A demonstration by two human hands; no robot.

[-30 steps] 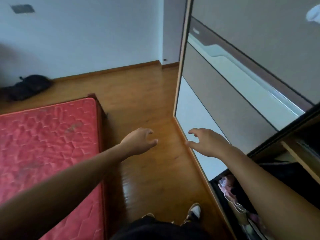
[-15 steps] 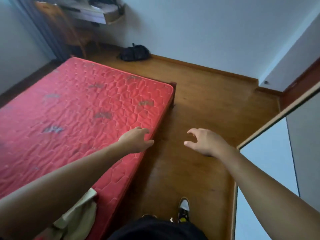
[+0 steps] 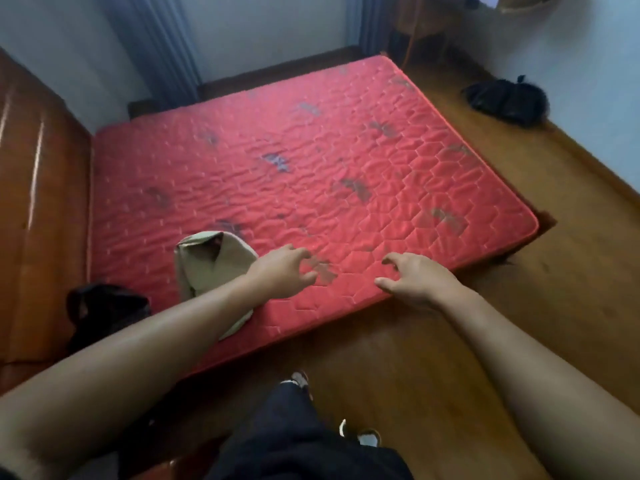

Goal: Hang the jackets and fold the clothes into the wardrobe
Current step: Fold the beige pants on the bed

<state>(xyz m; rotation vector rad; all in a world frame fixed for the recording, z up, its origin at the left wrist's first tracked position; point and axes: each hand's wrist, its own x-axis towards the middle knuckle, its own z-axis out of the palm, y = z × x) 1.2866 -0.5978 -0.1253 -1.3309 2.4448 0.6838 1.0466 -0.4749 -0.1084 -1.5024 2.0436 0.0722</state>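
On the red mattress a beige garment lies unfolded, left hand and right hand loose, empty.

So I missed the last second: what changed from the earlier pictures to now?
The view swung left from the wardrobe, now out of sight, to the red mattress. A beige garment on it came into view. Left hand and right hand stayed empty, held out ahead.
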